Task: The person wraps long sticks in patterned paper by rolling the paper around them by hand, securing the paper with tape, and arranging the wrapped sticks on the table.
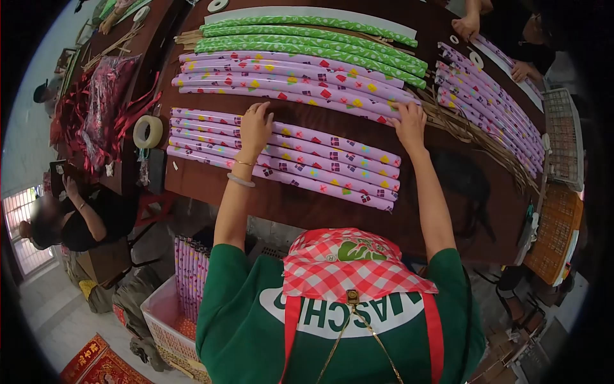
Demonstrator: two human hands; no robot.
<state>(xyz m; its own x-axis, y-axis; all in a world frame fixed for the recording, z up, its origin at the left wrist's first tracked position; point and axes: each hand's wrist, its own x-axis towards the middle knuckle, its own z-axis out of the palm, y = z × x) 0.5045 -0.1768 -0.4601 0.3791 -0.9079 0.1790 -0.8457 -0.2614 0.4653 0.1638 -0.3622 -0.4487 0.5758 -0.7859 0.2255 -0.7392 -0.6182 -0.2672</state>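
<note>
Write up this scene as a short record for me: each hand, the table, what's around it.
Left hand: over the near row of glossy purple patterned rolls
Right hand: at the right end of the farther glossy purple rolls
Table: dark reddish-brown top, also bearing shiny green patterned rolls
Left side: cream ring of tape
Lower left: pale plastic basket holding upright purple rolls
Upper right: another person's hand

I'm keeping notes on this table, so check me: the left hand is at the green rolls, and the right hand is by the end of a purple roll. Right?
Not quite: the head view shows the left hand at the nearer purple rolls, not the green ones. The right hand is by the end of a purple roll.
</note>
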